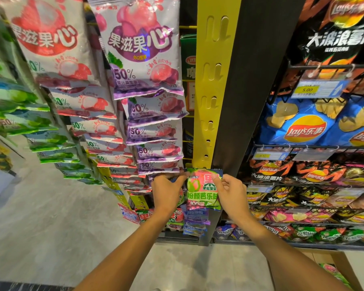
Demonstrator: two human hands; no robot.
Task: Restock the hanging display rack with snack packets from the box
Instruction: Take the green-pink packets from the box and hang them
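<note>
A green and pink snack packet [202,191] is held up against the foot of the yellow hanging strip [210,91], just below its lowest slots. My left hand [168,191] pinches the packet's upper left corner. My right hand [230,193] pinches its upper right corner. Other strips to the left carry purple packets [143,49], red packets [48,38] and green packets [29,120] in overlapping rows. The cardboard box [336,267] stands on the floor at the lower right, with a packet showing inside it.
A black post [250,80] runs beside the yellow strip. Wire racks of crisp bags [307,127] fill the right side. More small packets [195,219] hang below the held one. Grey floor [51,217] spreads to the left.
</note>
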